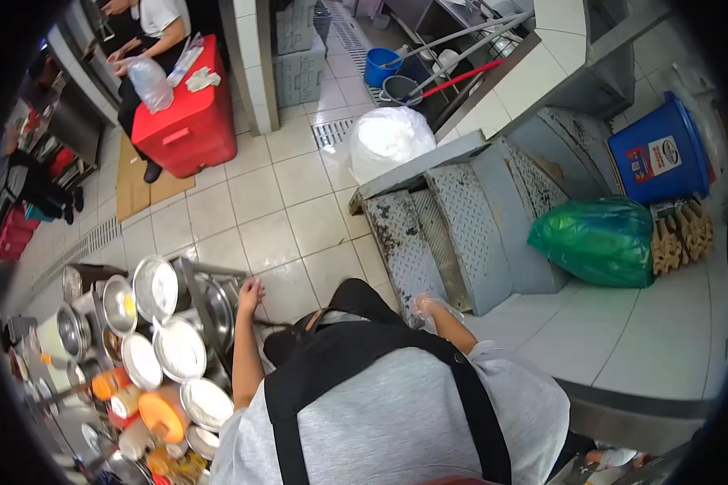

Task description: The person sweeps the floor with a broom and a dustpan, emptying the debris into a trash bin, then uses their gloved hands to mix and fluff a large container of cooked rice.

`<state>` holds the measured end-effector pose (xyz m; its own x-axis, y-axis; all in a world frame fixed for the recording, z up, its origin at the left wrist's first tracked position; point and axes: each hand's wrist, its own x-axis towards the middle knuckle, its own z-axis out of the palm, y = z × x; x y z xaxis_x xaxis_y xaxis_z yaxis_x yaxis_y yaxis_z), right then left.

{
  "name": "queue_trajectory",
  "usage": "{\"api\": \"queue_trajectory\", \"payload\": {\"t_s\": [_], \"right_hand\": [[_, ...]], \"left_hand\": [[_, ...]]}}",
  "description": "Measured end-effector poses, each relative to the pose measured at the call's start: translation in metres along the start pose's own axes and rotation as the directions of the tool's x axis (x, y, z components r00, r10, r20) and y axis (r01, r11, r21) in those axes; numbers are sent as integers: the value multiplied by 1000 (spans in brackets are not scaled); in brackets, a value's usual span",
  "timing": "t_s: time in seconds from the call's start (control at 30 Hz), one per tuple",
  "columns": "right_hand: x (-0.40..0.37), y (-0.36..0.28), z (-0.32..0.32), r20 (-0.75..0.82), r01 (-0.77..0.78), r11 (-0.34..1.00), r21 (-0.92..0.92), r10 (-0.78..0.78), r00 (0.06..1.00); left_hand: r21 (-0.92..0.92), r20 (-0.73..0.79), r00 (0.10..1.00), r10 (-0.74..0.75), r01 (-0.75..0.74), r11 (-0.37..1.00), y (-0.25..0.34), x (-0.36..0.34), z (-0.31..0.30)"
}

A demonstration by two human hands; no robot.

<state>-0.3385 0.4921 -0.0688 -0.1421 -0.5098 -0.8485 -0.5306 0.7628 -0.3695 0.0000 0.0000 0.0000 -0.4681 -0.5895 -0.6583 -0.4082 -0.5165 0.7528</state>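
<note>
Grey shirt [412, 412]: nearest to the camera, wide across the bottom, with black apron straps [287, 428] lying over it.
Left hand [251, 296]: reached forward beside the edge of metal counter [212, 301], fingers loosely bent and not closed, with nothing visible in the grip.
Right hand [435, 307]: over the low part of metal steps [471, 218], covered with thin clear plastic; too small and blurred to tell if open or closed, or if touching the steps.
Bowls [179, 349]: close together on the left side, near to left hand, several with white content, one with something yellow inside.
Orange container [163, 414]: among the bowls and jars, at lower left.
White bag [390, 145]: round and full, just beyond the upper left end of the steps.
Green bag [594, 242]: to the right of the steps, well apart from right hand.
Blue tub [659, 153]: behind the green bag, tilted in the view, with a label on its side.
Red box [190, 129]: farther on the tiled floor [287, 202], with clear plastic bag [149, 82] and crumpled white piece [202, 79] on top.
Other person [160, 24]: beside the red box, both hands near the clear plastic bag.
</note>
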Motion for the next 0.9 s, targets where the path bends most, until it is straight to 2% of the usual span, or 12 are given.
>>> {"api": "queue_trajectory", "payload": {"t_s": [0.1,0.2,0.3,0.4,0.5,0.57,0.6,0.63,0.7,0.77,0.83,0.9], "right_hand": [[79,-53,-37,-166,70,977,199,-37,985],[96,-11,-132,-212,36,963,266,23,977],[148,11,-205,-294,223,918,328,-126,948],[217,-8,-319,-565,563,726,396,-291,772],[214,-55,-423,-452,411,237,880,154,879],[290,-30,-508,-350,84,704,705,242,905],[277,-48,-548,-537,125,932,340,84,840],[262,-68,-589,-632,104,991,-86,-135,763],[303,3,-629,-848,161,950,-267,-311,428],[277,6,-684,-804,148,953,265,133,580],[196,-30,-748,-840,106,977,187,103,532],[113,-102,-805,-584,502,348,792,672,455]], "left_hand": [[205,-101,991,-85,105,973,-22,60,-88],[177,-127,944,-306,325,929,-13,47,-29],[292,543,836,-79,-100,951,33,41,-30],[413,144,896,-420,332,848,60,91,-23],[308,-2,865,-502,478,822,89,154,-19],[255,-31,853,-521,511,821,112,198,-14],[234,-43,849,-527,521,821,123,222,-14],[211,-48,845,-532,529,822,130,245,-14],[168,-60,838,-543,545,822,152,295,-21],[111,-73,830,-553,558,822,178,349,-31],[103,-100,845,-525,533,840,216,398,-42],[155,-130,886,-445,462,874,267,436,-43]]}}
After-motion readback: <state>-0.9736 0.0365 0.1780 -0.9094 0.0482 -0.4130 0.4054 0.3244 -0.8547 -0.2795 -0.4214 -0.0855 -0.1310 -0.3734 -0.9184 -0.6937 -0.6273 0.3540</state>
